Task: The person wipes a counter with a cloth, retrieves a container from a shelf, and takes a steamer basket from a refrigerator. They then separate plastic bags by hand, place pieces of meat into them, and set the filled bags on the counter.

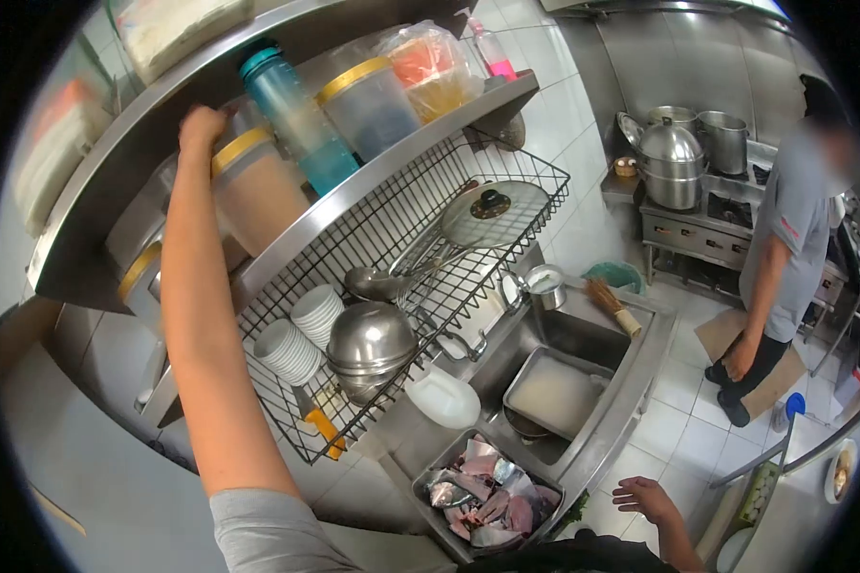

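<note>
My left hand (201, 126) is raised to the steel shelf, at the back of a clear container with a yellow lid (258, 181). Its fingers are mostly hidden, so what they touch or hold cannot be made out. Right of it leans a tall bottle with a teal cap (301, 124), blue-green liquid inside. Another yellow-lidded container (368, 110) and a plastic bag of orange and yellow contents (430, 72) stand farther along. Low at the right, my right hand (645, 498) hangs open with nothing in it, near a metal tray of cut fish (492, 492).
Under the shelf, a black wire rack (373, 239) holds stacked white cups (291, 351), metal bowls (371, 339), ladles and a glass lid (495, 205). A sink (583, 334) contains a tray of cloudy water (554, 392). A person (784, 229) stands by the stove with pots (672, 162).
</note>
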The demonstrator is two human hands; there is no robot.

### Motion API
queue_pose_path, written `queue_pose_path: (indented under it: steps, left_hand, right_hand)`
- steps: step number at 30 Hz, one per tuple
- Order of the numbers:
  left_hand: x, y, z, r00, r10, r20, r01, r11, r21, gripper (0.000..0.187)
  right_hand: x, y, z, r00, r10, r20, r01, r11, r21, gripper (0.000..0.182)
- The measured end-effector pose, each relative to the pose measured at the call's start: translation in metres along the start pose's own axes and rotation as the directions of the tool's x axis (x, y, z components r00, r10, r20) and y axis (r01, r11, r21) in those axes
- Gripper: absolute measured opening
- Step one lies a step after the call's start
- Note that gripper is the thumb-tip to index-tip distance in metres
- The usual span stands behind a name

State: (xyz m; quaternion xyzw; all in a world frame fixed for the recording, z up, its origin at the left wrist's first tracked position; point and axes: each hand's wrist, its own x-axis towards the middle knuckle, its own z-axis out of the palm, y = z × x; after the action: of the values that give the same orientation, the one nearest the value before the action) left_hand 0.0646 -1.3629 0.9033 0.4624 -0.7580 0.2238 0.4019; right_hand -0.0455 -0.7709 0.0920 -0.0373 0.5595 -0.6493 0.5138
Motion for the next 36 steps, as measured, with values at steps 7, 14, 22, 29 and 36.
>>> queue_pose_path:
  steps: [7, 14, 22, 29, 36]
  left_hand:
    - [0.058, -0.01, 0.023, 0.986, 0.081, 0.145, -0.091, 0.994, 0.062, 0.058]
    - [0.016, 0.001, 0.009, 0.966, 0.067, 0.251, -0.077, 0.997, 0.027, 0.041]
    - [0.061, -0.014, 0.012, 0.941, 0.19, 0.279, -0.26, 0.935, 0.241, 0.044]
    - [0.112, -0.026, 0.055, 0.817, 0.568, -0.099, -0.533, 0.81, 0.246, 0.062]
    - [0.074, 0.017, 0.033, 0.904, 0.114, 0.413, 0.093, 0.888, -0.45, 0.052]
  right_hand:
    - [-0.004, -0.009, -0.006, 0.994, -0.023, -0.105, 0.027, 0.999, 0.036, 0.033]
    - [0.012, -0.003, -0.011, 0.992, 0.009, -0.125, -0.004, 0.999, 0.039, 0.031]
    - [0.03, -0.011, -0.013, 0.995, 0.038, -0.095, -0.035, 0.999, 0.032, 0.03]
    - [0.05, -0.001, -0.017, 0.992, 0.086, -0.089, -0.081, 0.995, 0.065, 0.029]
    - [0.063, -0.003, -0.009, 0.992, 0.118, -0.05, -0.115, 0.991, 0.071, 0.029]
